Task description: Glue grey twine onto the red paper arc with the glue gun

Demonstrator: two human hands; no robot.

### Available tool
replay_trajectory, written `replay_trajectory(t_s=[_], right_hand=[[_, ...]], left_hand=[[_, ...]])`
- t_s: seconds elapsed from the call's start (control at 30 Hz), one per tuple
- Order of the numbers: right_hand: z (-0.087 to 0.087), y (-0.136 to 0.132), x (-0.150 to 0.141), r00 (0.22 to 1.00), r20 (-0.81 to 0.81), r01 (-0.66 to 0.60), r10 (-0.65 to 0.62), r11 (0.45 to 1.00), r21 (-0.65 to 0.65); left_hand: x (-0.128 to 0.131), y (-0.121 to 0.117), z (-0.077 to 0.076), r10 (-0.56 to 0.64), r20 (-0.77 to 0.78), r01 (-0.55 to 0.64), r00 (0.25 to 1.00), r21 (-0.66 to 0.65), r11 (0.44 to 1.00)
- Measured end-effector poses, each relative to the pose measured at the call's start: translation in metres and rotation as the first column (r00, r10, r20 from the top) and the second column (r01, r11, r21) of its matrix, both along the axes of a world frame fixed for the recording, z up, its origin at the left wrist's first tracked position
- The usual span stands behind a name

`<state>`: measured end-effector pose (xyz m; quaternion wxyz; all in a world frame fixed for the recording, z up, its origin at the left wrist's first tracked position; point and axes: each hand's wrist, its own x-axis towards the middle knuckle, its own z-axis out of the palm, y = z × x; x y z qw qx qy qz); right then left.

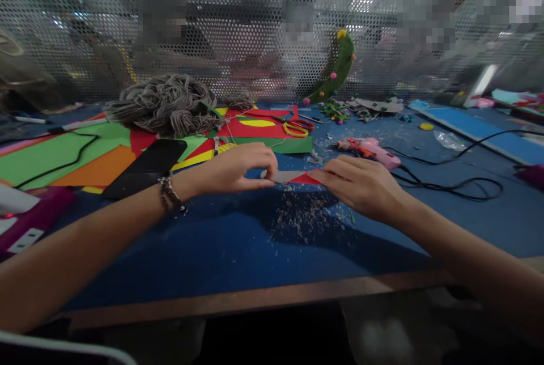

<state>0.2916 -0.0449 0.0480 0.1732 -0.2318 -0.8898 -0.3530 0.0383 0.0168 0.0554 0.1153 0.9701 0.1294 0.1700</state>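
Observation:
My left hand (pixel 238 168), a beaded bracelet at its wrist, is closed in a pinch at the left end of a small grey strip (pixel 285 175). The thumb and fingers of my right hand (pixel 361 186) press together on a small pointed red piece of paper (pixel 305 178). Grey strip and red paper meet in the gap between my hands, just above the blue tabletop (pixel 204 240). I cannot tell whether they are joined. Pale scraps of fluff (pixel 310 215) lie scattered below. A pink glue gun (pixel 374 152) lies just beyond my right hand.
Coloured paper sheets (pixel 63 152), a black phone (pixel 147 168) and a heap of grey yarn (pixel 165 105) lie left. Yellow-handled scissors (pixel 296 129) rest behind my hands. Black cables (pixel 450 189) loop at right. A green curved decoration (pixel 340 67) stands against a perforated metal screen (pixel 242 19).

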Motion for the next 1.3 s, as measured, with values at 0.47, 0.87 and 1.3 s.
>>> replay_trajectory(t_s=[0.47,0.87,1.3], right_hand=[[-0.022,0.007,0.008,0.986,0.162,-0.003,0.043,0.971,-0.24],[-0.023,-0.003,0.0,0.952,0.119,-0.278,0.282,0.959,-0.047],[-0.03,0.011,-0.001,0.946,-0.041,0.181,-0.323,0.626,-0.759]], left_hand=[[-0.036,-0.004,-0.005,0.158,-0.306,-0.121,0.939,0.136,0.983],[-0.009,-0.019,-0.029,0.211,-0.294,-0.01,0.932,0.564,0.826],[-0.006,-0.019,-0.035,0.237,-0.287,-0.082,0.928,0.462,0.883]])
